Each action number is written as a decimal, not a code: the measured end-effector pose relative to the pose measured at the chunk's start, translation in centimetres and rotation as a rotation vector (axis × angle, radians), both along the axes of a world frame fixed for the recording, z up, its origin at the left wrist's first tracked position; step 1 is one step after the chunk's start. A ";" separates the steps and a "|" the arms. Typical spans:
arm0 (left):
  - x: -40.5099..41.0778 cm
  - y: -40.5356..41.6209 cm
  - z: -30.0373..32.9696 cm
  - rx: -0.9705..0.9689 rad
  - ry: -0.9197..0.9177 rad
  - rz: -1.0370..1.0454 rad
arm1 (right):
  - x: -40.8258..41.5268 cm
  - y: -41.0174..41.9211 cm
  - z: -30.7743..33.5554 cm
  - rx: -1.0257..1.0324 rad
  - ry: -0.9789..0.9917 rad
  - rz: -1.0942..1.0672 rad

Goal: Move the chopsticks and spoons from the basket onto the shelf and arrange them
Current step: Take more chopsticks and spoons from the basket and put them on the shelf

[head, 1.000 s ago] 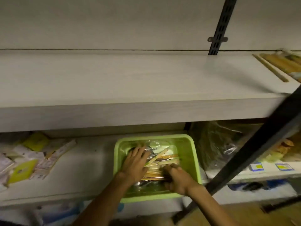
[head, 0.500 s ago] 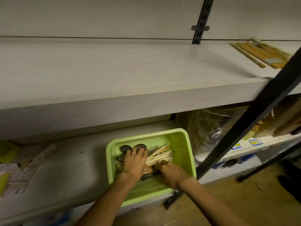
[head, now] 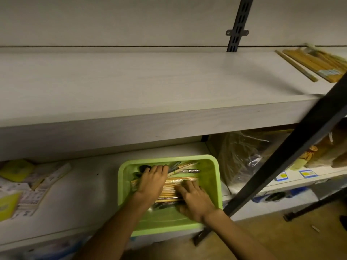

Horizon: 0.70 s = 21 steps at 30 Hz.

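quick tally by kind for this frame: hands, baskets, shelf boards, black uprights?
Hands: 2, left hand and right hand, both in the basket on the utensils
Green basket: 1
Shelf boards: 2, upper shelf and lower shelf
Black uprights: 2, slotted rail and diagonal post
Total: 7

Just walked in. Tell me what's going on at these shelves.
A person has both hands down in a light green plastic basket on the lower shelf. The left hand and right hand rest on a pile of wooden chopsticks and dark spoons, apparently gathering them; nothing is lifted yet. On the pale wooden upper shelf, packs of wooden chopsticks already lie at the far right.
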<state>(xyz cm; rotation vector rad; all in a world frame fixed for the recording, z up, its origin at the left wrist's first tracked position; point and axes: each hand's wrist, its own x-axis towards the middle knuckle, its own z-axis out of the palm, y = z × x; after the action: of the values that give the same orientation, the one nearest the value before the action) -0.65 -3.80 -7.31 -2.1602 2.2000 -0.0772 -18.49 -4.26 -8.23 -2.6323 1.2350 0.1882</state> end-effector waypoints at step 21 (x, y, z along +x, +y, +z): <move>0.9 -1.3 -0.4 0.171 0.158 0.079 | 2.2 -5.7 0.6 0.318 0.133 0.114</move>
<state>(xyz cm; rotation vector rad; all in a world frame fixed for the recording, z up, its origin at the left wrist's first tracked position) 0.24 -5.07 -7.75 -2.2232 2.1061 0.2834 -16.33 -9.96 -7.63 -2.4433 0.9960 0.5403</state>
